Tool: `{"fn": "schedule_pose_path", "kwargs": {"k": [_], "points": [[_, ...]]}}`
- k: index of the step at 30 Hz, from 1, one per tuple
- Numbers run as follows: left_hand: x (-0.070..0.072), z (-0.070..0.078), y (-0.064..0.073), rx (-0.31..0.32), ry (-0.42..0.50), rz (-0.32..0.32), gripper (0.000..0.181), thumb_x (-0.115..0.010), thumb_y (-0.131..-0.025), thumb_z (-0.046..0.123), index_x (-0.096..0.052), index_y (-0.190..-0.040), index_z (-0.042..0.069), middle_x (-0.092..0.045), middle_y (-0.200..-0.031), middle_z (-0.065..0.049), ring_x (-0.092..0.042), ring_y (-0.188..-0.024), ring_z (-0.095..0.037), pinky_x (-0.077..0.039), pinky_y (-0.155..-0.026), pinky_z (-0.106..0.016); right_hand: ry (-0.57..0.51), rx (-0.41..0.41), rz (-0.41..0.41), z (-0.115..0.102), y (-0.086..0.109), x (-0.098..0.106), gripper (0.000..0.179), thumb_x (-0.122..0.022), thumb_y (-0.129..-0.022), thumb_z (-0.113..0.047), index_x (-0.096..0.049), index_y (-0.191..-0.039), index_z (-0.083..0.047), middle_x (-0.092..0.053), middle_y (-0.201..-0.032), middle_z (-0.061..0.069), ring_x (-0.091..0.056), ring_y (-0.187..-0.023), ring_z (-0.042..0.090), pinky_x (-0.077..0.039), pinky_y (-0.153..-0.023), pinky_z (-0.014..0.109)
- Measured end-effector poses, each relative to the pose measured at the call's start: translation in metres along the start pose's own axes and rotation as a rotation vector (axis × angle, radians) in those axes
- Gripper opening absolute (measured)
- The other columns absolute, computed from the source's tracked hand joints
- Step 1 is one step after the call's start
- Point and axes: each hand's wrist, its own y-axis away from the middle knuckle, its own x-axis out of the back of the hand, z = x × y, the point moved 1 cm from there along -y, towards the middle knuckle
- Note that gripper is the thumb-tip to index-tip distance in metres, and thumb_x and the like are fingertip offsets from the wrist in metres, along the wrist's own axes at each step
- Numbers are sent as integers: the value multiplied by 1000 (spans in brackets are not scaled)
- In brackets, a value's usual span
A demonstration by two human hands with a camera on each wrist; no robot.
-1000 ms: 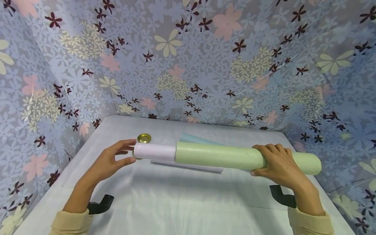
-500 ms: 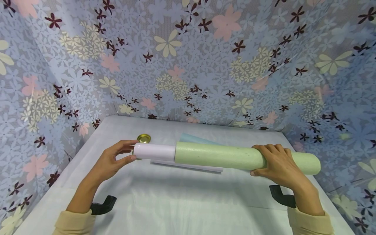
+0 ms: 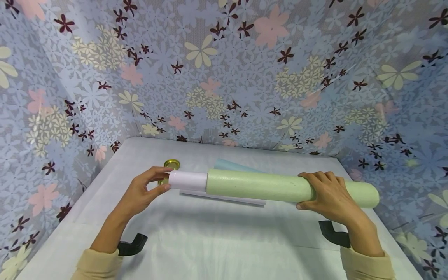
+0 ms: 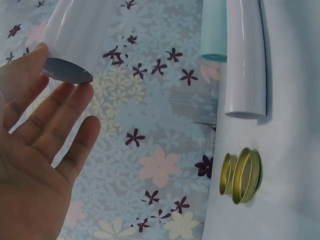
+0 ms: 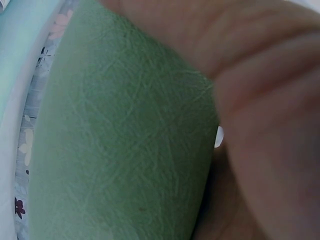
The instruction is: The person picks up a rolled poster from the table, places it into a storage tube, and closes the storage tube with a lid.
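My right hand (image 3: 327, 194) grips a long pale green tube (image 3: 259, 184) from above, fingers over its far side and thumb on the near side. In the right wrist view, the tube's fibrous green surface (image 5: 120, 130) fills most of the picture beside the thumb. A glossy white roll (image 3: 189, 181) sticks out of the tube's left end. My left hand (image 3: 148, 188) touches that roll's free end, thumb at one edge and fingertips at the other. In the left wrist view, the roll's dark round end (image 4: 67, 71) faces the palm, with the fingers extended.
Two gold round lids (image 4: 247, 175) lie on the white-covered table (image 3: 224, 249), partly behind my left hand. Another white roll (image 3: 227, 199) and a light blue roll (image 3: 234, 165) lie beneath and behind the green tube. A flowered curtain (image 3: 227, 77) encloses the back and sides.
My left hand has moved right to meet the white roll's end, and less of the roll now sticks out of the green tube. The right hand has barely shifted left.
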Motion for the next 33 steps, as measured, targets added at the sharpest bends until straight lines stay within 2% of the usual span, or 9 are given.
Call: {"fn": "schedule_pose_path", "kwargs": {"k": [5, 9, 15, 20, 27, 33], "points": [[-9, 3, -5, -27, 24, 12, 45, -68, -86, 11, -56, -129, 18, -62, -124, -1, -59, -106, -2, -42, -96, -15, -11, 7, 2, -1, -2, 0, 84, -81, -64, -52, -48, -133, -16, -57, -122, 19, -46, -109, 43, -31, -84, 56], [-15, 6, -8, -16, 53, -2, 45, -68, -86, 12, -56, -130, 15, -61, -125, -2, -60, -110, -10, -40, -97, -14, -17, 13, 4, -2, -4, -1, 84, -81, -64, -52, -48, -133, -16, -57, -122, 18, -45, -110, 43, -31, -85, 56], [-23, 9, -14, -39, 114, -21, 44, -67, -86, 10, -56, -129, 14, -58, -128, -8, -59, -112, -9, -52, -82, -19, -14, 17, 9, -2, -7, -2, 83, -82, -64, -51, -49, -132, -17, -57, -122, 18, -45, -110, 43, -31, -85, 56], [-32, 12, -19, -60, 171, -34, 43, -67, -86, 8, -57, -128, 12, -59, -127, -8, -58, -113, -7, -55, -75, -24, -18, 22, 13, -2, -9, -2, 83, -82, -64, -50, -49, -132, -16, -57, -122, 18, -46, -109, 42, -31, -85, 55], [-44, 18, -26, -120, 120, -21, 44, -68, -85, 8, -57, -128, 12, -60, -126, -5, -61, -112, -14, -49, -88, -20, -21, 30, 29, -1, -12, -3, 82, -83, -63, -48, -50, -131, -17, -58, -121, 17, -46, -109, 41, -32, -85, 54], [-51, 22, -32, -162, 107, -22, 44, -69, -85, 9, -57, -127, 11, -61, -125, -5, -62, -111, -19, -45, -99, -28, -30, 25, 15, -3, -14, -2, 82, -83, -64, -47, -49, -132, -17, -58, -122, 17, -46, -109, 41, -32, -86, 55]]}}
